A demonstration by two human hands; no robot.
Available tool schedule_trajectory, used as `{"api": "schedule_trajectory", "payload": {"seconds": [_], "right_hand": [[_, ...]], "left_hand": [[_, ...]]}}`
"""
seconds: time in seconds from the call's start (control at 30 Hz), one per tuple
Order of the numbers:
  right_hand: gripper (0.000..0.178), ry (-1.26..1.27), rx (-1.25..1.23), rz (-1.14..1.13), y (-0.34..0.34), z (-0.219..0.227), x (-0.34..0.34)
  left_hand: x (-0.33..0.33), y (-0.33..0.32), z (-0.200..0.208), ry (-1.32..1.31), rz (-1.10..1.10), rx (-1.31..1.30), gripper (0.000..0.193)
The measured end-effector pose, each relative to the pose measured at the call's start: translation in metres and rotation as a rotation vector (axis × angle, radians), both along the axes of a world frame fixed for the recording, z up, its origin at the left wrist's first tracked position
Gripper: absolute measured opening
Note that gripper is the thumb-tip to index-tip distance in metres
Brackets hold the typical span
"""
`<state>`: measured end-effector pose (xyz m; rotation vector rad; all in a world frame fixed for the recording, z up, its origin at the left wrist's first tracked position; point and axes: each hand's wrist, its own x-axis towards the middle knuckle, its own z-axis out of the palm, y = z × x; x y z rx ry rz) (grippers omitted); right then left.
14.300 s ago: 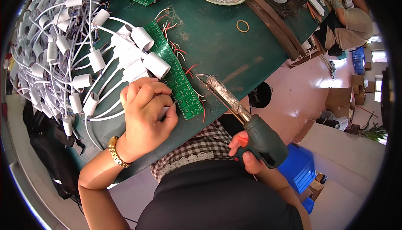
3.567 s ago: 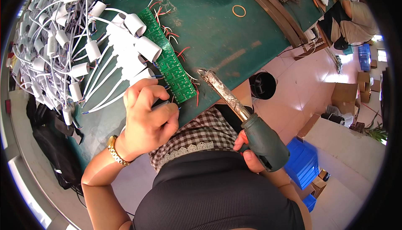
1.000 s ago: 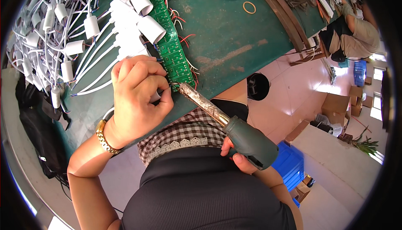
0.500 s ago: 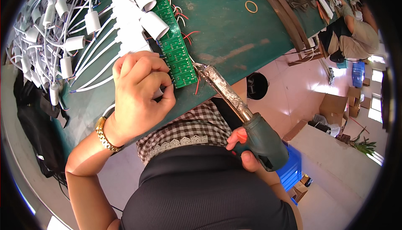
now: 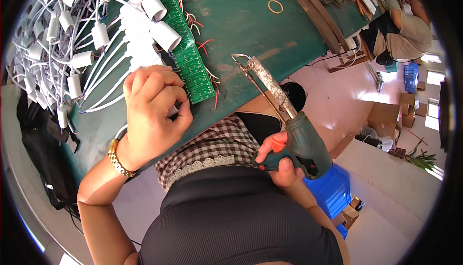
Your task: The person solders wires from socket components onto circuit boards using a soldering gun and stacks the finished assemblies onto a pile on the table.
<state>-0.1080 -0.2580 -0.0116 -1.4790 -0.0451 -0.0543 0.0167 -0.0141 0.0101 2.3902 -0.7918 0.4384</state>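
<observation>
My left hand (image 5: 155,113) is closed at the near end of a strip of green circuit boards (image 5: 194,67). Its curled fingers grip a white lamp holder (image 5: 172,112), mostly hidden, with a white cord coming out near the wrist. White lamp holders (image 5: 165,35) lie in a row along the strip's left side. Red and white wire ends (image 5: 206,45) stick out on its right. My right hand (image 5: 279,161) is wrapped round the grip of a dark green soldering gun (image 5: 306,137), a finger by its red trigger. The gun's bent tip is raised to the right, apart from the boards.
A heap of corded white lamp holders (image 5: 65,21) covers the table's left side. A rubber band (image 5: 275,6) and a brown curved strip (image 5: 316,11) lie on the green tabletop (image 5: 241,19). Beyond are a black bin (image 5: 295,95), a blue crate (image 5: 330,190) and another seated person (image 5: 402,35).
The soldering gun's tip has moved away from the boards' right edge and lifted up and right. My left hand keeps its grip beside the boards.
</observation>
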Motion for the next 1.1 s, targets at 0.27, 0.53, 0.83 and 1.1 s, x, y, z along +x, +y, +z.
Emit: {"api": "schedule_trajectory", "payload": {"seconds": [0.27,0.53,0.83,1.1], "right_hand": [[0.042,-0.146,0.112,-0.056,-0.001,-0.012,0.005],[0.044,-0.095,0.141,-0.167,-0.004,-0.004,0.003],[0.045,-0.052,0.157,-0.177,-0.006,-0.008,-0.013],[0.043,-0.108,0.201,-0.331,-0.036,-0.023,-0.008]], "left_hand": [[-0.004,0.0,0.021,0.014,-0.058,0.15,0.018],[0.099,0.001,0.054,0.076,-0.235,-0.023,0.022],[0.218,0.023,0.059,0.754,-0.194,0.583,0.048],[0.162,0.033,0.157,0.96,-0.768,0.251,0.027]]}}
